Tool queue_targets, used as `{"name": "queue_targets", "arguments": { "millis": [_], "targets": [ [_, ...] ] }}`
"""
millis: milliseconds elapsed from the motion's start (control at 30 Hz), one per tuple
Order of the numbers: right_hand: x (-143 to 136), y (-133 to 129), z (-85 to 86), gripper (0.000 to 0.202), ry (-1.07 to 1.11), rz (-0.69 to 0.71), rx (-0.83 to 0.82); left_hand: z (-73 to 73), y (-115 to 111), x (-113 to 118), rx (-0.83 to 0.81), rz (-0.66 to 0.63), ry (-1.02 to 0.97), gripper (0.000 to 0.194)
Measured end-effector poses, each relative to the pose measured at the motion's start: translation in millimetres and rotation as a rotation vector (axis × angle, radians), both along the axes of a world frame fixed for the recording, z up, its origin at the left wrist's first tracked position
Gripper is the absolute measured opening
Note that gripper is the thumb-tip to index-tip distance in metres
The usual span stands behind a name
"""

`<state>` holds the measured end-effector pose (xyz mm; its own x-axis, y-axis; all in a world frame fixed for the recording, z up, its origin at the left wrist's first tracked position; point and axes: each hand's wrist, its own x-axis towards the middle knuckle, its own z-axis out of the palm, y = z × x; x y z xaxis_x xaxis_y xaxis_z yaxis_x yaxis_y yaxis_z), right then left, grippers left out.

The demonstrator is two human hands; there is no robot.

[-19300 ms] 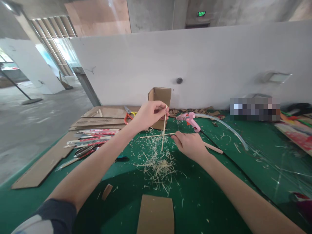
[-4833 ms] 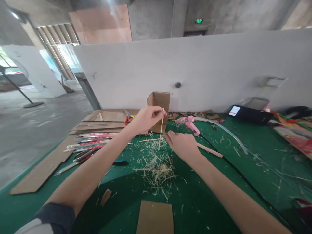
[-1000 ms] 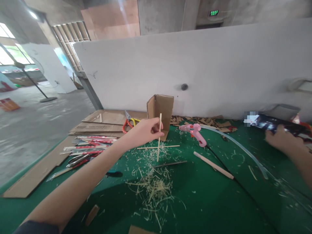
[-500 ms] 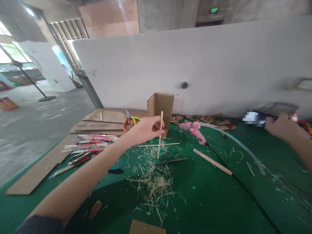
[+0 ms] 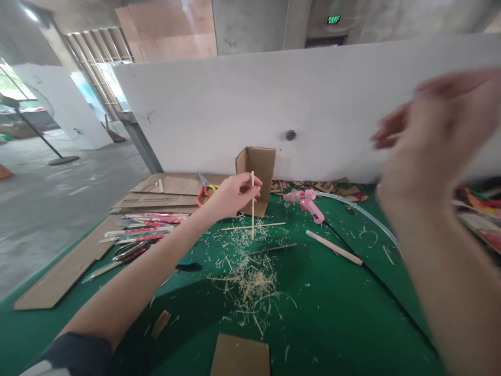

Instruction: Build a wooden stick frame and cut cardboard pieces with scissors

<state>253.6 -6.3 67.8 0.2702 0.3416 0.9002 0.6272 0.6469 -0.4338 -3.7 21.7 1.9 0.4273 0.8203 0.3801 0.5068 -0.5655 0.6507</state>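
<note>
My left hand (image 5: 239,194) pinches a thin wooden stick (image 5: 252,209) that stands nearly upright over the green table. Behind its lower end, another thin stick (image 5: 274,224) lies crosswise among pale shavings (image 5: 254,287). A folded piece of cardboard (image 5: 263,164) stands just behind my left hand. Raised high at the right, my right hand (image 5: 434,130) is smeared by motion, so I cannot tell what its fingers hold. Between my hands a pink glue gun (image 5: 313,206) rests on the table, with a dark thin rod (image 5: 274,248) nearer to me.
Scissors (image 5: 204,189), cardboard sheets (image 5: 168,201) and wrapped packets (image 5: 144,230) lie at the left. A pale round stick (image 5: 334,247) and a black cable (image 5: 391,297) are at the right. A white panel (image 5: 219,104) stands behind the table (image 5: 332,324).
My right hand has risen from the dark items at the right edge and come closer to the camera. My left hand still holds the stick. The view has shifted slightly.
</note>
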Motion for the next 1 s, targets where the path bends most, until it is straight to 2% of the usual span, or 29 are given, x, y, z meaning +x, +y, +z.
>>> {"name": "queue_targets", "arguments": {
  "millis": [33, 100, 200, 233, 300, 367, 433, 500, 600, 700, 833, 1000],
  "targets": [
    [-21, -10, -21.7, 0.024, 0.0, 0.037, -0.035, 0.8, 0, 0, 0.006, 0.01, -0.014, 0.023],
    [-51, -24, -70.9, 0.02, -0.055, 0.038, -0.207, 1.0, 1, -1, 0.007, 0.025, -0.035, 0.026],
    [-70, -36, -138.7, 0.023, -0.364, 0.023, -0.501, -2.2, 5, -1, -0.016, 0.025, -0.095, 0.033],
    [-73, -38, -155.1, 0.026, -0.516, 0.024, -0.569, -3.8, 5, -1, -0.018, 0.027, -0.116, 0.037],
    [-74, -41, -175.9, 0.026, -0.748, 0.026, -0.663, -6.8, 5, 0, -0.006, 0.031, -0.149, 0.05],
    [-71, -42, -182.8, 0.022, -0.828, 0.057, -0.719, -8.5, 3, 1, 0.011, 0.021, -0.166, 0.062],
    [-67, -40, -181.8, 0.02, -0.847, 0.167, -0.741, -8.8, 0, 3, 0.024, 0.002, -0.173, 0.067],
    [-63, -38, -179.0, 0.017, -0.853, 0.287, -0.74, -8.0, -3, 4, 0.024, -0.005, -0.175, 0.065],
    [-60, -37, -177.7, 0.014, -0.862, 0.317, -0.722, -6.0, -7, 6, -0.013, -0.005, -0.181, 0.052],
    [-62, -40, -179.0, 0.017, -0.879, 0.226, -0.662, -4.5, -10, 8, -0.058, -0.011, -0.207, 0.045],
    [-62, -45, -177.3, 0.022, -0.873, 0.032, -0.577, -3.8, -12, 9, -0.056, 0.019, -0.21, 0.056],
    [-58, -44, -161.3, 0.03, -0.924, -0.212, -0.495, -4.8, -13, 9, -0.029, -0.009, -0.127, 0.034]
  ]
}}
